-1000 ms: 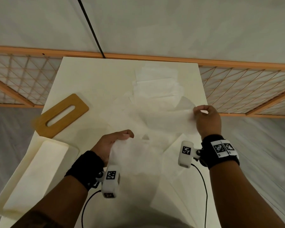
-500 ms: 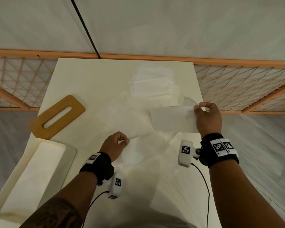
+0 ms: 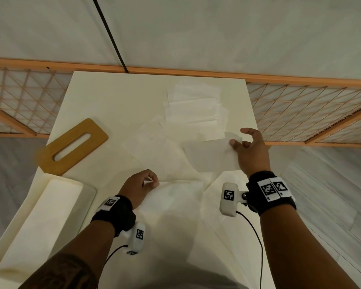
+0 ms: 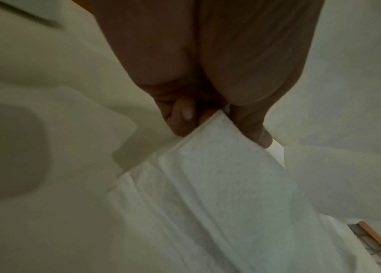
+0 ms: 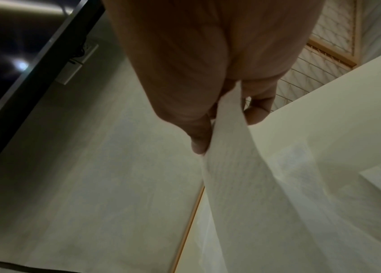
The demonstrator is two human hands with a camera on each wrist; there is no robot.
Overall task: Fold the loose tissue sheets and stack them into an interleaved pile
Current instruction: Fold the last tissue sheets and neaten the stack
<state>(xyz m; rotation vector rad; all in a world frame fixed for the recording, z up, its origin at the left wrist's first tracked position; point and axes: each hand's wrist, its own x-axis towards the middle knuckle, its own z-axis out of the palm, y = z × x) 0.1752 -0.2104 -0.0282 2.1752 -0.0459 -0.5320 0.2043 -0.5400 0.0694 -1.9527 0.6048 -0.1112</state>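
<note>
One cream table (image 3: 113, 97) strewn with loose tissue sheets (image 3: 154, 151), folded pile (image 3: 193, 109) at its far side, raised tissue sheet (image 3: 211, 157) stretched mid-table, right hand (image 3: 251, 151) pinching its far corner, left hand (image 3: 140, 185) pinching its near edge

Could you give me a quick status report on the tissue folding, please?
Left hand pinches one tissue sheet corner, right hand the other. Folded stack behind. Nothing obstructing.
</note>
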